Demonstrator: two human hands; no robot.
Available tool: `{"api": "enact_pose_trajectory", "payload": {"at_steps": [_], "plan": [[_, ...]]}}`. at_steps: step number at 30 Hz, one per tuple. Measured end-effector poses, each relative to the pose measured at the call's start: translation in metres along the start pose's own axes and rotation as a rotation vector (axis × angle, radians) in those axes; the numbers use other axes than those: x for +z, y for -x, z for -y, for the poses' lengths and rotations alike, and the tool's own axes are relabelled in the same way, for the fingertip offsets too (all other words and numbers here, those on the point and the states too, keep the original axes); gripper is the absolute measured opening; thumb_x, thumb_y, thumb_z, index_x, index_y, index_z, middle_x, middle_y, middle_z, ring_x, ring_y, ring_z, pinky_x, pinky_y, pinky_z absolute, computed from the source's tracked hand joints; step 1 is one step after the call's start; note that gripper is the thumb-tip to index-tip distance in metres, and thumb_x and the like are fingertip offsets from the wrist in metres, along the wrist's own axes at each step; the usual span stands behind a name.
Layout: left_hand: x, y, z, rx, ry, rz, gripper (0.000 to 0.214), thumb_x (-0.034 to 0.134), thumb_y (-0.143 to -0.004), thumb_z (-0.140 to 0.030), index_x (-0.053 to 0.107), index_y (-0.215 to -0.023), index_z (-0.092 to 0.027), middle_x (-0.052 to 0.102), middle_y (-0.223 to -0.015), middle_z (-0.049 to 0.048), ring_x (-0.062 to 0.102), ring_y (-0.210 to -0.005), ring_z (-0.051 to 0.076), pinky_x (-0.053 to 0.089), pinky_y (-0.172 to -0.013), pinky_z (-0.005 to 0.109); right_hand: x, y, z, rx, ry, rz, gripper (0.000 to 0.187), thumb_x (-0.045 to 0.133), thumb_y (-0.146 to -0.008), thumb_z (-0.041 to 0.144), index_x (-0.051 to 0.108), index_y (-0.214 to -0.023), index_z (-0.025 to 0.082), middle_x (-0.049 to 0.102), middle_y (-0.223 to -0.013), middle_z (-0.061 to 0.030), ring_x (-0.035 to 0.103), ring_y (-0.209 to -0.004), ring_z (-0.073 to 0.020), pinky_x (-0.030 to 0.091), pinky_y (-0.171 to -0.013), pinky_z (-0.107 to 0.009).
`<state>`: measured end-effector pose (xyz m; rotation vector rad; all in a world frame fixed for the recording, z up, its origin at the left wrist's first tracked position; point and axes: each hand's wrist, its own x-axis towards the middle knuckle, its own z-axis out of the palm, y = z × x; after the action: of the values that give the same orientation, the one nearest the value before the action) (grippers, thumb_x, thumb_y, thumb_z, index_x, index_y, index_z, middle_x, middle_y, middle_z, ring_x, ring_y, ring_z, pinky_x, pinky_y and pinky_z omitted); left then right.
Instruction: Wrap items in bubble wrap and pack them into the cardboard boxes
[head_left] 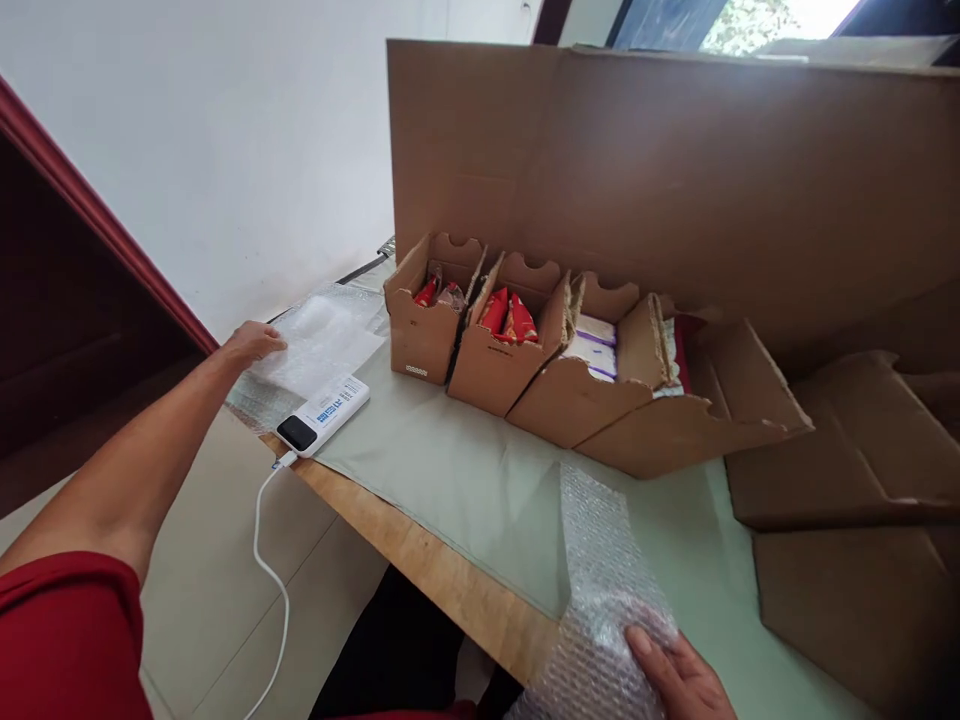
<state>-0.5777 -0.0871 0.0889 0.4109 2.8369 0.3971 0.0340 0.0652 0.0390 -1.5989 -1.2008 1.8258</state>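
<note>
At the far left end of the table, my left hand (255,343) is closed at the edge of some thin white translucent sheets (322,345), its fingertips partly hidden. These lie over more clear bubble wrap. My right hand (679,675) is closed around a strip of bubble wrap (600,580) at the near edge, thumb on top. The strip stretches away from the hand across the tabletop, and its lower part hangs past the wooden edge.
A white power bank (324,416) with a white cable (259,535) sits at the table edge. Open cardboard bins (495,375) hold red packets (510,315) and white-and-purple packs (595,350). Behind them stands a tall cardboard panel (637,180); more cardboard boxes (847,450) are at right.
</note>
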Motion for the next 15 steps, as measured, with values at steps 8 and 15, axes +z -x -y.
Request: {"api": "enact_pose_trajectory", "payload": {"at_steps": [8,15], "plan": [[0.012,0.084,-0.041,0.38,-0.053,-0.324,0.057,0.048,-0.083,-0.051,0.058,-0.134,-0.027,0.068,-0.132,0.001,0.063,-0.115,0.031,0.048,-0.103,0.047,-0.006,0.017,0.001,-0.229,0.02,0.287,0.054,0.084,-0.069,0.052,0.073,-0.109,0.018,0.076,-0.093,-0.0073,0.07,-0.081,-0.0222,0.055,-0.076,-0.033],[0.093,0.28,-0.124,0.838,0.311,0.757,0.048,0.061,-0.075,-0.067,0.073,-0.091,-0.024,0.075,-0.095,0.007,0.068,-0.091,0.027,0.055,-0.077,0.035,-0.034,0.049,0.044,-0.465,0.522,0.557,0.025,0.065,-0.09,0.043,0.074,-0.09,0.019,0.074,-0.084,-0.003,0.065,-0.074,-0.0172,0.049,-0.07,-0.028]]}}
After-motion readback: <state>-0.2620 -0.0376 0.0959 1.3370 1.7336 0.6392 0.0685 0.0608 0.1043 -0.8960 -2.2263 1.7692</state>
